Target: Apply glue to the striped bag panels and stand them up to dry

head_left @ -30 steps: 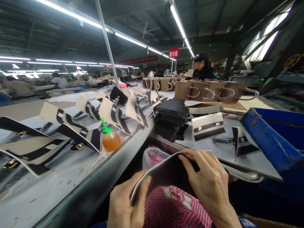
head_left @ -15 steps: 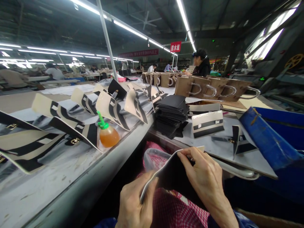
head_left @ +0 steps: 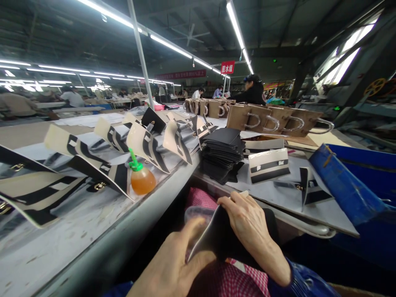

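Observation:
A flexible black bag panel with a thin white edge is held over my lap, its dark face turned toward me. My right hand pinches its upper edge. At the near left end, my left hand has the thumb on the dark face and slightly blurred fingers behind the edge. Beyond my hands stands a stack of black pieces. To its right a cream-and-black striped panel leans upright. Several similar curved striped panels with gold clasps stand on the left table.
A bottle of amber liquid with a green spout stands at the left table's edge. On the right is a blue bin. Brown pieces with wrapped handles line the back, near a person in black. Checked red cloth covers my lap.
My right hand has moved left along the panel's edge and turned over its face. The left hand has come nearer, its fingers spread wider. The panel is bent differently.

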{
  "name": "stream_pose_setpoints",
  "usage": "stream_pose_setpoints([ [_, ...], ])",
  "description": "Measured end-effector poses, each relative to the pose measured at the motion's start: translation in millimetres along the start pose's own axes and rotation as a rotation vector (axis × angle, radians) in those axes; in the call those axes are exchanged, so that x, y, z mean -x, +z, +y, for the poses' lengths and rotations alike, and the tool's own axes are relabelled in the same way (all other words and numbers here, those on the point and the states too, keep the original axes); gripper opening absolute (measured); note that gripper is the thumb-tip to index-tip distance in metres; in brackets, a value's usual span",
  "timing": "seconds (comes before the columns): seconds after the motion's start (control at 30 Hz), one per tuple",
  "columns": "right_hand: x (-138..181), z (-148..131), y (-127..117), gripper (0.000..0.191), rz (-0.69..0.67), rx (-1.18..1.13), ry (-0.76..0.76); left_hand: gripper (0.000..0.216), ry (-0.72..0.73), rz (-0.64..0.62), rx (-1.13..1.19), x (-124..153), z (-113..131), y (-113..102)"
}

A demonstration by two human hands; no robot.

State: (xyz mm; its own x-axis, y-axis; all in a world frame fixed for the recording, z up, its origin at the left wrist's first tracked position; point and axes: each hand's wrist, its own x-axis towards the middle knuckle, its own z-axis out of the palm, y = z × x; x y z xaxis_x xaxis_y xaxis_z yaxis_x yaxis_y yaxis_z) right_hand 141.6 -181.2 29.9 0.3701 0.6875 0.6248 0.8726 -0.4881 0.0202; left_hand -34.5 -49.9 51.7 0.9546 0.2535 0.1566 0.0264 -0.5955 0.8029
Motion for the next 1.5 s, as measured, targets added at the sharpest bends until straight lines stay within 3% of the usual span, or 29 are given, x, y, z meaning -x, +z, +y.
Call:
stream_pose_setpoints([
  [0.07,-1,-4,4,0.020,0.004,-0.010,-0.023,0.026,-0.102,-0.154,0.073,-9,8,-17],
  [0.13,-4,-9,6,0.021,0.013,-0.018,-0.049,0.027,-0.128,-0.209,0.016,-26,11,-25],
  [0.27,-10,-16,4,0.022,0.036,-0.030,-0.113,0.027,-0.069,-0.218,-0.268,-68,-5,-17],
  [0.4,1,-7,-8,0.024,0.083,-0.035,-0.136,0.024,-0.039,-0.254,-0.256,-87,-28,-9],
  [0.5,21,9,-21,0.030,0.176,-0.067,-0.012,0.028,-0.075,-0.210,-0.231,-79,-35,-16],
  [0.63,36,26,-24,0.020,0.282,-0.301,0.227,0.030,-0.085,-0.125,-0.204,-59,-22,-29],
  [0.87,22,42,-13,0.023,0.361,-0.744,0.484,0.031,0.018,-0.004,-0.219,-35,2,-35],
  [1.0,17,46,-26,0.030,0.287,-0.963,0.548,0.031,0.112,0.072,-0.336,-25,0,-34],
  [1.23,9,46,-51,0.035,0.206,-1.137,0.617,0.029,0.169,0.068,-0.345,-12,16,-35],
  [1.37,2,42,-57,0.032,0.241,-1.230,0.672,0.031,0.181,0.207,-0.321,-5,18,-31],
  [1.5,-1,41,-56,0.026,0.312,-1.270,0.648,0.032,0.225,0.199,-0.320,-1,18,-32],
])
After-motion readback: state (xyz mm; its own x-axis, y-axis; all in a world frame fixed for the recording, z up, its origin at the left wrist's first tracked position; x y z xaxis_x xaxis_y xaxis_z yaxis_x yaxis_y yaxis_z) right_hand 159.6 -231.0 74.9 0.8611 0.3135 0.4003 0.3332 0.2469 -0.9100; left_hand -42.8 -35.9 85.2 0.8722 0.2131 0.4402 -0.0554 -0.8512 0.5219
